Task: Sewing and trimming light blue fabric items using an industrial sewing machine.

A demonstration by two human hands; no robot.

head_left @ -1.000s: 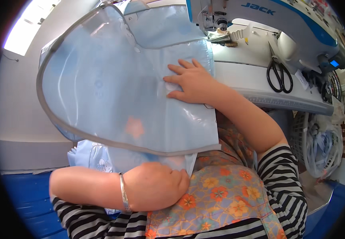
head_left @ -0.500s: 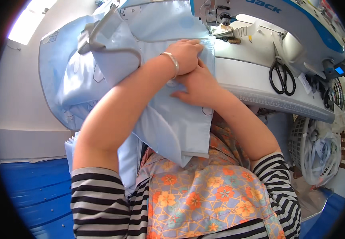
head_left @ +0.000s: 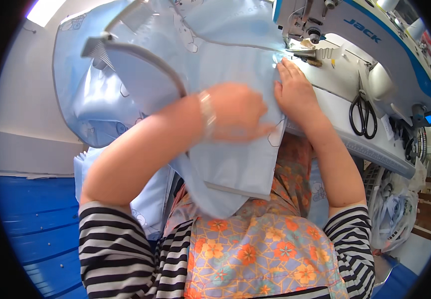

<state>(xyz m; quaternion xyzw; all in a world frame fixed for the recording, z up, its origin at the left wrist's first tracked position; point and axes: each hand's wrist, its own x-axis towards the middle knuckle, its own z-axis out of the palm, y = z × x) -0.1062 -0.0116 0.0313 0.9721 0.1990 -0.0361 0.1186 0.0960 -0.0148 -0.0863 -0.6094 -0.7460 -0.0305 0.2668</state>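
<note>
A large light-blue, shiny fabric piece [head_left: 235,164] with grey edging and small printed figures spreads over the machine table and hangs down to my lap. My left hand [head_left: 238,112], a bracelet at its wrist, is over the middle of the fabric; motion smears its fingers. Beside the fabric's right edge lies my right hand [head_left: 295,92], its fingers stretched out flat, tips just in front of the presser foot area. The sewing machine [head_left: 369,37], white and blue, stands at the far right with its needle end above the fabric's far right corner.
Black-handled scissors [head_left: 363,114] lie on the white table, right of my right hand. A ruler strip [head_left: 374,154] runs along the table's front edge. Below it, at the right, a basket holds a clear plastic bag [head_left: 392,214]. Blue flooring [head_left: 41,239] shows at the lower left.
My hands, one over the other before, are now apart. The left has drawn back toward me; the right has moved right to the fabric's edge. The view has shifted a little.
</note>
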